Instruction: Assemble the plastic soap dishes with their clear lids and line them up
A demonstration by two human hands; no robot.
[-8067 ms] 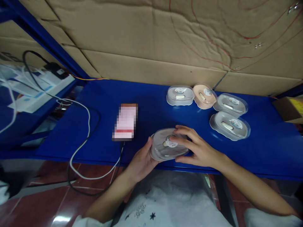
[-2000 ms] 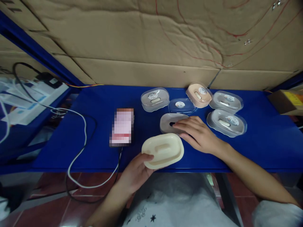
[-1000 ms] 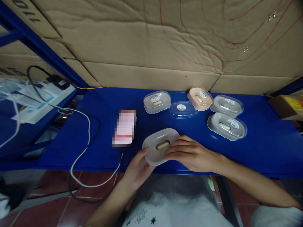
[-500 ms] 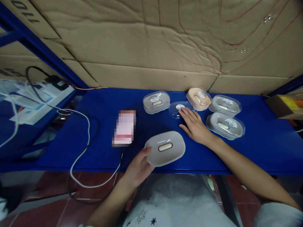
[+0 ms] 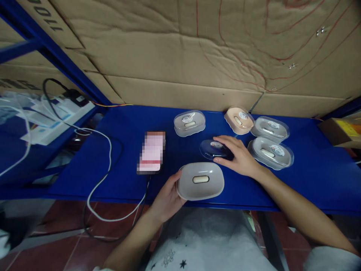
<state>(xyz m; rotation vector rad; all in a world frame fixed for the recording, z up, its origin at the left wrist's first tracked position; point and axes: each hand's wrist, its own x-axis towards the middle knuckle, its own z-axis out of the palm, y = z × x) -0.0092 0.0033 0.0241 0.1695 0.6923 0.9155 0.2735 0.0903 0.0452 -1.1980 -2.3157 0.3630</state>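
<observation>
Near the front edge of the blue table, my left hand (image 5: 168, 197) grips the left end of a grey oval dish (image 5: 200, 191) with a cream oblong piece in its middle. My right hand (image 5: 237, 156) holds the right end of a clear plastic lid (image 5: 213, 149) with a round sticker, thumb below and fingers above. The lid is just behind the dish, apart from it. Behind stand a grey dish under a clear cover (image 5: 189, 124) and a peach one (image 5: 239, 120). Two more covered grey dishes (image 5: 270, 129) (image 5: 270, 152) are to the right.
A phone (image 5: 151, 152) lies on the blue table (image 5: 121, 120), with a cable at its lower end. White and black cables loop at the left by a white power strip (image 5: 67, 118). Cardboard (image 5: 146, 52) stands behind. An open carton (image 5: 337, 132) is at the right.
My right hand has drawn the clear lid toward the front, away from the covered dishes, and its thumb and fingers now grip it. The dish in my left hand is slightly further right; the view shifted slightly.
</observation>
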